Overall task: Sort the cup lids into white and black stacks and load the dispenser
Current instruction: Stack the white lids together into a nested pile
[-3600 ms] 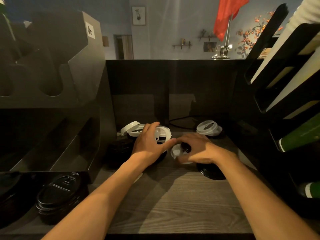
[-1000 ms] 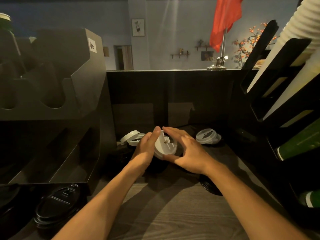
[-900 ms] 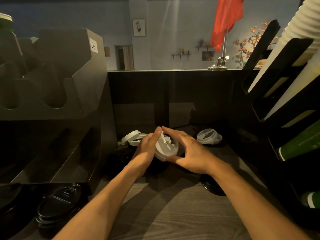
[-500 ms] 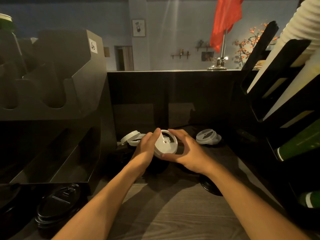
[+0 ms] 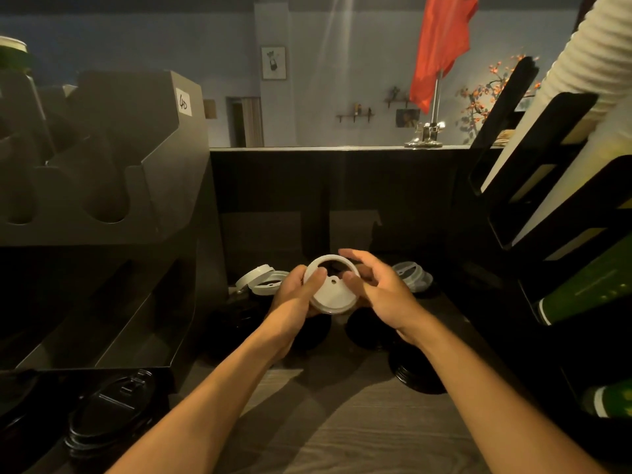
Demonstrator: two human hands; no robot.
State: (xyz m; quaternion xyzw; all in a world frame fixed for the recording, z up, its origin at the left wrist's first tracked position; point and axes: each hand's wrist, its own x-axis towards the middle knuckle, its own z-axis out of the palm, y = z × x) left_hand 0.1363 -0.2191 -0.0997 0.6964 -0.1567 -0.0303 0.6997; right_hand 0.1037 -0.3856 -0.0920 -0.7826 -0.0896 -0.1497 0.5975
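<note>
My left hand (image 5: pixel 294 297) grips a white cup lid (image 5: pixel 331 291) above the counter, thumb on its top face, tilted toward me. My right hand (image 5: pixel 379 292) hovers at the lid's right edge with fingers spread, and its thumb tip just touches the rim. More white lids (image 5: pixel 261 278) lie behind my left hand, and another white pile (image 5: pixel 412 275) sits behind my right. Black lids (image 5: pixel 419 376) lie on the wooden counter (image 5: pixel 342 432) under and beside my hands. The dark dispenser (image 5: pixel 102 200) stands at left, with black lids (image 5: pixel 109 419) in its bottom slot.
A black rack (image 5: pixel 547 186) on the right holds slanted sleeves of white cups (image 5: pixel 588 80) and green cups (image 5: pixel 591 285). A dark back wall (image 5: pixel 325 186) closes off the counter behind the lids.
The white lid has risen from the counter and tipped its top toward me. My right hand, which gripped it a moment ago, has spread its fingers.
</note>
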